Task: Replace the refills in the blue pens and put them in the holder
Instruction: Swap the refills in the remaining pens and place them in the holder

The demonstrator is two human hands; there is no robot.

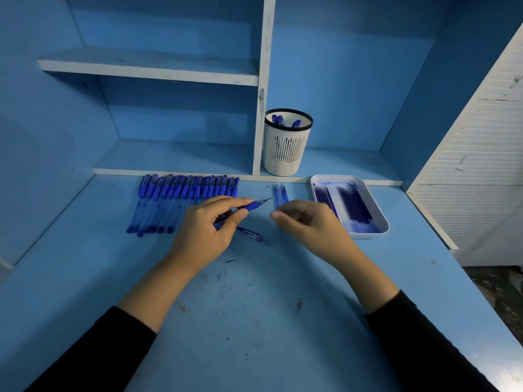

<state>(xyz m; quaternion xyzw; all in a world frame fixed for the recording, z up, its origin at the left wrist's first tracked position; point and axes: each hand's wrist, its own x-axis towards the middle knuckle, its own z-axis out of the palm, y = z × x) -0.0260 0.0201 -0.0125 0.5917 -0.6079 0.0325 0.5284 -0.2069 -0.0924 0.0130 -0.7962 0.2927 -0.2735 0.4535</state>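
Head view: the left hand (pixel 210 224) grips a blue pen (pixel 252 206) above the surface (pixel 254 321). The right hand (pixel 305 222) is curled and blurred, its hold unclear. The holder (pixel 287 148) stands on the shelf (pixel 339 165).

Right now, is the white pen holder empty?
No, blue pens stand inside the white pen holder, their caps showing at its rim.

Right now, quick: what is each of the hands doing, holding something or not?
Left hand: holds a blue pen.
Right hand: fingers curled; cannot tell whether it holds anything.
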